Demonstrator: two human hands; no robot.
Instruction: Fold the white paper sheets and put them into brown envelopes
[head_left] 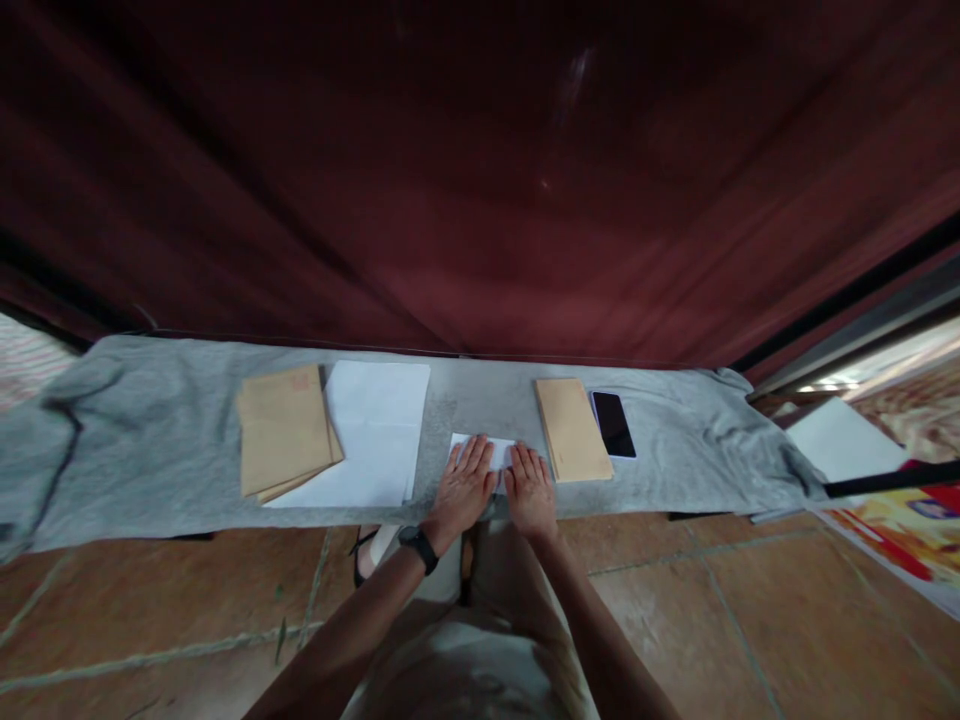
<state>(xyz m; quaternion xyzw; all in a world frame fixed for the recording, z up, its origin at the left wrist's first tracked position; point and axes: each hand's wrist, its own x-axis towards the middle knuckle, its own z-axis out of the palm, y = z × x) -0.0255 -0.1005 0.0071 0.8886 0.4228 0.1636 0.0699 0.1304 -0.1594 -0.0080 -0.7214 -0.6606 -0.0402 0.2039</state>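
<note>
A small white piece of paper [498,458], seemingly folded, lies on the grey cloth in front of me. My left hand [463,482] presses flat on its left part, fingers stretched out. On its right part rests my right hand [531,488], also flat with the fingers extended. Much of the paper is hidden under both hands. Just to the right is a neat stack of tan envelopes [574,430]. Farther left, large white sheets [379,430] lie partly under a pile of brown envelopes [285,430].
A smartphone [614,425] with a dark screen lies beside the right-hand envelopes. Grey cloth [690,430] covers the narrow table, wrinkled at both ends. A dark red curtain [465,200] hangs behind it. At far right are a white box [844,440] and a colourful printed package [900,530].
</note>
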